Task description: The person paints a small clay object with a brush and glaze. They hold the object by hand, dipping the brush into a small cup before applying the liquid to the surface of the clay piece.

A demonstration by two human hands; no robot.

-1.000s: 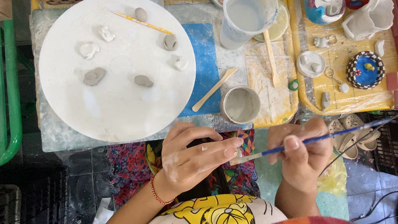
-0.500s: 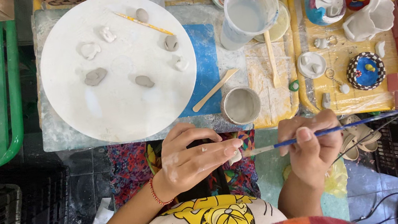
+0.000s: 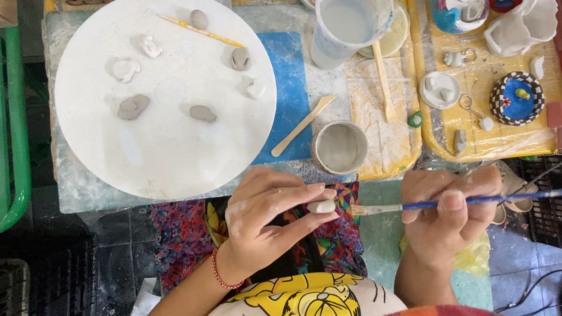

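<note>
I see my left hand [image 3: 266,213] below the tabletop [image 3: 299,70] edge, fingers curled, pinching a small white clay piece [image 3: 322,206] at the fingertips. Just right, a blue-handled paintbrush [image 3: 472,200] points its bristles at it, gripped in my closed right hand [image 3: 448,212].

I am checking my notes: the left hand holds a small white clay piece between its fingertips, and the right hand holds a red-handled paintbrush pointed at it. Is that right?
Not quite. In the head view the paintbrush in the right hand has a blue handle, not red. The rest holds: the left hand pinches a small white clay piece, and the bristles point at it.
</note>
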